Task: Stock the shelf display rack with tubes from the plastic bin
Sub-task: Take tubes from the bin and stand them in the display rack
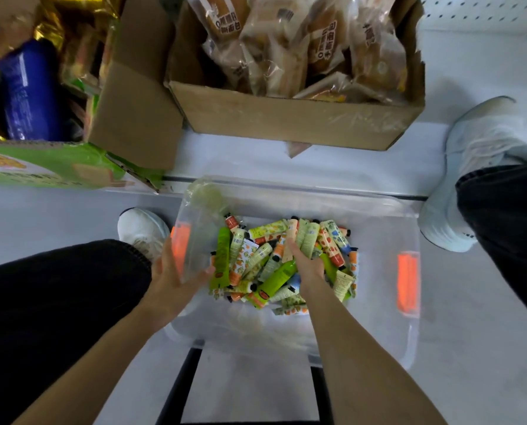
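- Your right hand point(308, 265) is down in the tubes point(256, 256). Its fingers point(291, 245) are bent and close together, tips sunk among them. Whether they pinch one can't be told from here.
- The tubes are small, soft squeeze tubes in lime green, cream and orange prints with black caps, heaped crisscross around and under that hand.
- Your left hand point(170, 280) clamps the plastic bin point(378, 228) at its left wall, thumb inside and fingers flat along the outside.
- The bin is clear, rounded plastic with an orange latch point(408, 283) at each end, on the pale floor between your white shoes point(142, 228).
- Beyond it sits a cardboard box point(286, 124) of wrapped bread.
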A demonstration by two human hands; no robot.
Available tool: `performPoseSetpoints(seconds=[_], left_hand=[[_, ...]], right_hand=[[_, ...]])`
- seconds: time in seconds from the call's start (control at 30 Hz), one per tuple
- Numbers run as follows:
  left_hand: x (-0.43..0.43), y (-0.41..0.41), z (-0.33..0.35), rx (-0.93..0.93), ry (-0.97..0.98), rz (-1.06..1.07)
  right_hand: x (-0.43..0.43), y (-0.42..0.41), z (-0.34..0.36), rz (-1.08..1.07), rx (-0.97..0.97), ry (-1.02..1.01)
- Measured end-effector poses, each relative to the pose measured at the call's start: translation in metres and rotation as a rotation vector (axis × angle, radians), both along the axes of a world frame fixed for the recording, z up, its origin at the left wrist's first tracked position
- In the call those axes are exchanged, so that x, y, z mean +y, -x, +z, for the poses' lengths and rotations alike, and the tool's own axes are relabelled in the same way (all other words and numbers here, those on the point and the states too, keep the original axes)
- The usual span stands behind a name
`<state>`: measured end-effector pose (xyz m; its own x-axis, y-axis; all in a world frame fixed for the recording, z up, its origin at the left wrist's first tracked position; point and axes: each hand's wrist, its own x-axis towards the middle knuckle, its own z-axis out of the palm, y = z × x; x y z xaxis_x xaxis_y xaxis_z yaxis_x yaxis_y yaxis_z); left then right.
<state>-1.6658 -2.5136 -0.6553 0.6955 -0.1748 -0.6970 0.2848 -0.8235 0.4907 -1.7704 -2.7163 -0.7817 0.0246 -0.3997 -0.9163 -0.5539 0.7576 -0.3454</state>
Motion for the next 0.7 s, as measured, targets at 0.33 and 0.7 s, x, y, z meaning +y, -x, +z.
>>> performPoseSetpoints(seconds=[0.33, 0.7], left_hand=[[-0.001, -0.001, 0.0, 0.001, 0.019, 0.008], [-0.003, -0.008, -0.004, -0.01, -0.084, 0.016]], right_hand=[[-0.016, -0.021, -0.017, 0.057, -0.005, -0.059], [-0.004, -0.018, -0.003, -0.039, -0.078, -0.057]])
